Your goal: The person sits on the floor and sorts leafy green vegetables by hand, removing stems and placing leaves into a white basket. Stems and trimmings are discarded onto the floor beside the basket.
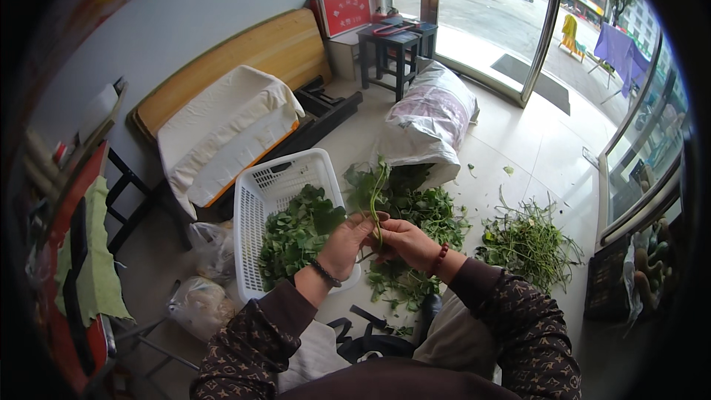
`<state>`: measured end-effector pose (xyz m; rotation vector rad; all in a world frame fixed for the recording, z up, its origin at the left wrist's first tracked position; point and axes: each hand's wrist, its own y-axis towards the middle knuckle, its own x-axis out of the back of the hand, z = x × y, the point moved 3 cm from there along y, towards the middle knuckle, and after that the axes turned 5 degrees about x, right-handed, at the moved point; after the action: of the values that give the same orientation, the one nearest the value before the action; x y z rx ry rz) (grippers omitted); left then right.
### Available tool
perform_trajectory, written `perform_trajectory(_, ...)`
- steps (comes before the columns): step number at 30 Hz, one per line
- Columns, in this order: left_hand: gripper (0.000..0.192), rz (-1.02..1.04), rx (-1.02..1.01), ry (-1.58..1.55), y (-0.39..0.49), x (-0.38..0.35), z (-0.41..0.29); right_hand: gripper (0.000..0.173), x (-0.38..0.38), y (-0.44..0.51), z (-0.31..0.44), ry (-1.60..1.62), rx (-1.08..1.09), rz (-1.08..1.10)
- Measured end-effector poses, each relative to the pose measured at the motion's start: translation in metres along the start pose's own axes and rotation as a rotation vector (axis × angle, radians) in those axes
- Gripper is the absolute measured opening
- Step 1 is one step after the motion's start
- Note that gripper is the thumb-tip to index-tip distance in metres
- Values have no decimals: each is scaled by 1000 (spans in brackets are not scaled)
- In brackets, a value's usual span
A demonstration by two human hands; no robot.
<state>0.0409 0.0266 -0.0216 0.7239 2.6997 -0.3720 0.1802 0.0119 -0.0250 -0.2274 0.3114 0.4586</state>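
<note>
Close together in front of me, my left hand (343, 241) and my right hand (410, 243) both pinch a long green stem (380, 191) of a leafy vegetable. The fingertips nearly meet, and part of the stem is hidden behind them. Under my left wrist, a white perforated plastic basket (244, 255) holds a heap of picked green leaves (297, 233). Beneath and beyond my right hand, a pile of leafy greens (444, 214) lies on the floor. A separate heap of thin stems (527, 241) is farther right.
A white woven sack (433, 114) lies open towards the greens. Plastic bags (201, 305) sit left of the basket. Dark stools (391, 44) stand near the glass door. Wooden boards (244, 61) lean along the wall. A dark crate (611, 289) is at right.
</note>
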Motion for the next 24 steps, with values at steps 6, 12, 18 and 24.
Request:
perform_trajectory(6, 16, -273, -56, -61, 1, 12, 14, 29, 0, 2, 12, -290, 206, -209)
perform_trajectory(12, 18, -305, -15, 134, 3, 17, 17, 24, -1, 3, 17, -419, 342, -310)
perform_trajectory(18, 18, -259, -57, -66, 0, 13, 15, 21, 11, 10, 6, -343, 306, -327)
perform_trajectory(24, 25, -126, -206, -439, 7, 11, 14, 12, 11, 10, 1, 23, 177, -329)
